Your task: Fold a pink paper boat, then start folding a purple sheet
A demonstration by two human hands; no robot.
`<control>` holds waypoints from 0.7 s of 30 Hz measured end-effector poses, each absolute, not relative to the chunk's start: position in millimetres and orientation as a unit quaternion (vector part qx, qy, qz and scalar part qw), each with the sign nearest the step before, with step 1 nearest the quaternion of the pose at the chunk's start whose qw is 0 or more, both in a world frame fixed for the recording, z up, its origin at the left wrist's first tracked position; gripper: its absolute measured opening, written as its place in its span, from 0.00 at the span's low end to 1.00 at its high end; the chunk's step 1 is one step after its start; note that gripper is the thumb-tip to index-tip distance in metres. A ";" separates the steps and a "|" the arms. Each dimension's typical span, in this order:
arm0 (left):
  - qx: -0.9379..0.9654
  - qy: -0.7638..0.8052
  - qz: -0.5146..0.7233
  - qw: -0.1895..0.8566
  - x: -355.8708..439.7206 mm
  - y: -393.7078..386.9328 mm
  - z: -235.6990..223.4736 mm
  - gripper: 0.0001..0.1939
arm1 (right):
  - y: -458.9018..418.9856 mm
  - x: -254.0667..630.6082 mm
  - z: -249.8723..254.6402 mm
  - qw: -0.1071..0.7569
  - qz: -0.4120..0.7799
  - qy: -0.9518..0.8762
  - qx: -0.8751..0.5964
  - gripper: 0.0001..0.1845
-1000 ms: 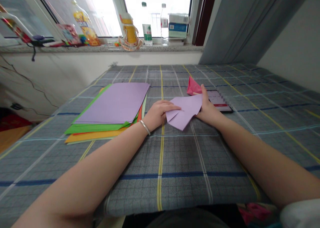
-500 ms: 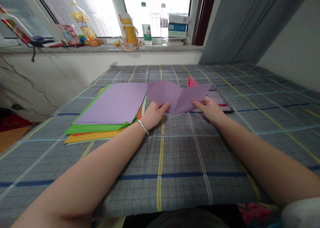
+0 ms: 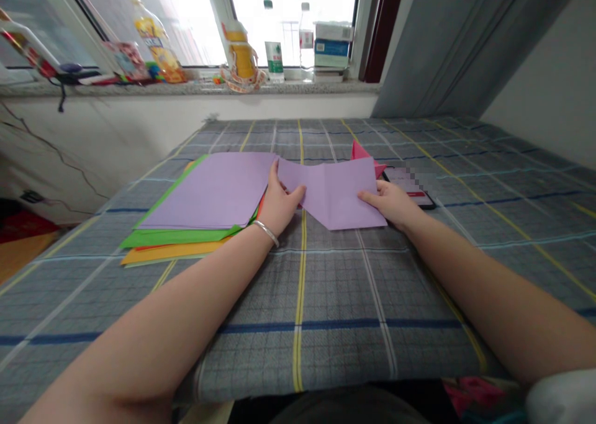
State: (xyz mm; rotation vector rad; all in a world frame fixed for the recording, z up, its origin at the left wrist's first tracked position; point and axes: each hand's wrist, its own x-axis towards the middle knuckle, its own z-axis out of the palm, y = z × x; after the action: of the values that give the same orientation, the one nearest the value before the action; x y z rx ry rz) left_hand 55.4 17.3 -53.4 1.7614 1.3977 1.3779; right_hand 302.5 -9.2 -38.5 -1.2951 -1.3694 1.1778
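Note:
A sheet of purple paper [image 3: 342, 191] with an upright crease down its middle is held up between my two hands above the bed-like checked cloth. My left hand [image 3: 282, 200] pinches its left part with the thumb in front, while the index finger points up. On its right side, the thumb of my right hand [image 3: 391, 202] lies in front, the other fingers behind. Just left of my left hand lies a stack of coloured paper [image 3: 209, 191], purple on top, with green and orange edges showing. Behind the held sheet, a folded pink paper piece [image 3: 361, 152] is partly hidden.
A phone or tablet [image 3: 414, 191] lies by my right hand, its screen partly blurred. Grey checked cloth [image 3: 344, 293] covers the surface. Bottles, including a yellow one [image 3: 242, 54], and boxes [image 3: 331, 45] line the windowsill. A grey curtain [image 3: 433, 45] hangs at the right.
The purple sheet has turned flatter toward me, its lower edge now reaching further down. My left index finger has lifted upward. More of the pink paper shows behind.

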 end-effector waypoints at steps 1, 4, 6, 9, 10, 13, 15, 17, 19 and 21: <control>0.661 0.527 0.484 0.225 53.4 17.9 -54.7 0.45 | -9.6 303.8 -38.4 0.424 0.471 -0.559 -0.535 0.13; 0.701 0.545 0.425 0.176 51.6 16.0 -57.0 0.50 | -10.5 307.2 -38.1 0.372 0.455 -0.581 -0.563 0.11; 0.723 0.546 0.395 0.153 53.0 13.0 -56.7 0.50 | -11.0 309.1 -37.4 0.345 0.454 -0.591 -0.571 0.11; 0.748 0.553 0.344 0.126 55.1 8.9 -53.5 0.49 | -11.7 311.7 -35.0 0.316 0.465 -0.598 -0.571 0.11; 0.751 0.567 0.319 0.114 55.5 7.9 -51.8 0.49 | -12.0 312.4 -33.8 0.304 0.467 -0.601 -0.574 0.11; 0.751 0.616 0.231 0.062 56.0 5.4 -46.2 0.47 | -12.3 313.6 -29.6 0.259 0.440 -0.616 -0.600 0.11; 0.754 0.627 0.193 0.030 56.7 3.9 -43.0 0.46 | -12.6 313.2 -27.2 0.224 0.396 -0.638 -0.621 0.13; 0.757 0.628 0.179 0.015 57.6 2.4 -40.8 0.45 | -13.2 312.6 -26.2 0.210 0.368 -0.654 -0.627 0.19; 0.760 0.626 0.176 0.015 58.6 1.0 -39.5 0.45 | -14.0 312.6 -26.4 0.223 0.367 -0.657 -0.619 0.33; 0.759 0.625 0.184 0.010 59.2 -0.8 -39.1 0.44 | -14.6 314.1 -27.2 0.233 0.367 -0.660 -0.612 0.49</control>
State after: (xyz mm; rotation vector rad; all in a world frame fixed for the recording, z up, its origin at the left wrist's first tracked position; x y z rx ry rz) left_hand 59.2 -0.8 -39.1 2.3680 1.9518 0.5730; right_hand 314.1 -14.6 -27.2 -1.6813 -1.8136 1.0086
